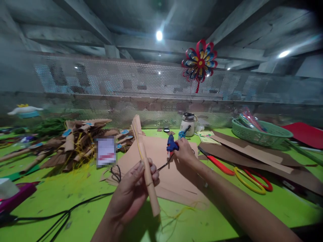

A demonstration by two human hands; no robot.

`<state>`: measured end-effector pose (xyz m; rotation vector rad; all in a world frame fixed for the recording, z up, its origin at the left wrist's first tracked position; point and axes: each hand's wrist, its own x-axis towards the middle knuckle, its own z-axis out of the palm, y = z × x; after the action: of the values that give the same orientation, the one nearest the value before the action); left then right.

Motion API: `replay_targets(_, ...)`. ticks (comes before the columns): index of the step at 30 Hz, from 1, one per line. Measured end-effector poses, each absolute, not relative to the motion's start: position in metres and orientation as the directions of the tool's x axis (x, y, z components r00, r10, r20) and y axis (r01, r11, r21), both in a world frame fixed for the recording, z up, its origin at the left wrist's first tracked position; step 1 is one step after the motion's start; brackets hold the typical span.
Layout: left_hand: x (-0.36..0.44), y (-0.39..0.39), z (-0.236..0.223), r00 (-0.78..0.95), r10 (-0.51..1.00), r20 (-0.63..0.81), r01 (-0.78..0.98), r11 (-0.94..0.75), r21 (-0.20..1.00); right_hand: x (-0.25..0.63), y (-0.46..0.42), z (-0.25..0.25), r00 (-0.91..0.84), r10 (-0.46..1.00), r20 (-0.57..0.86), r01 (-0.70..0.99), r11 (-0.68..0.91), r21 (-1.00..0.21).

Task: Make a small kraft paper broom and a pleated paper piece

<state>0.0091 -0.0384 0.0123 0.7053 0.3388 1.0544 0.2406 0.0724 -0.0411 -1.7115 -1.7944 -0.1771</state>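
Observation:
My left hand (136, 181) is closed around a rolled brown paper tube (148, 181), holding it tilted over the table. A flattened, pleated piece spreads at the tube's upper end, with a yellow strand running along it. Farther forward, my right hand (185, 151) has its fingers wrapped at the handle of a blue hot glue gun (172, 144); part of the grip is hidden behind the fingers. Beneath both hands lie sheets of brown paper (161, 148). Loose yellow strands (176, 216) trail below the tube's lower end.
A pile of brown paper pieces (73, 144) lies at left. Black cable (83, 200) crosses the green table (85, 218). Scissors with red handles (219, 164), yellow-and-red loop handles (249, 181), a green basket (264, 129) and a jar-like bottle (189, 124) stand right and back.

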Motion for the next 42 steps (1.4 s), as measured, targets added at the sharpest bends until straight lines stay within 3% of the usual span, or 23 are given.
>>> replay_targets(13, 0.006, -0.037, 0.009, 0.455, 0.887, 0.085, -0.681, 0.285, 0.674, 0.246, 0.072, -0.040, 0.074, 0.832, 0.549, 0.962, 0.084, -0.258)
replay_targets(23, 0.010, -0.035, 0.008, 0.334, 0.943, -0.014, -0.608, 0.226, 0.761, 0.233, 0.118, -0.023, 0.112, 0.908, 0.404, 0.974, -0.019, -0.227)
replay_targets(31, 0.015, -0.030, 0.003, 0.306, 0.952, -0.022, -0.608, 0.213, 0.765, 0.232, 0.100, -0.026, 0.045, 0.903, 0.428, 0.973, 0.057, -0.222)
replay_targets(39, 0.019, -0.028, -0.002, 0.319, 0.948, 0.006, -0.563, 0.185, 0.806, 0.223, 0.032, -0.001, -0.082, 0.831, 0.550, 0.884, 0.316, -0.345)
replay_targets(40, 0.020, -0.028, -0.003, 0.315, 0.949, 0.017, -0.558, 0.171, 0.812, 0.220, 0.018, 0.001, -0.113, 0.831, 0.544, 0.848, 0.366, -0.384)
replay_targets(42, 0.022, -0.027, -0.004, 0.315, 0.948, 0.056, -0.548, 0.133, 0.826, 0.212, -0.008, 0.003, -0.197, 0.862, 0.467, 0.616, 0.480, -0.625)
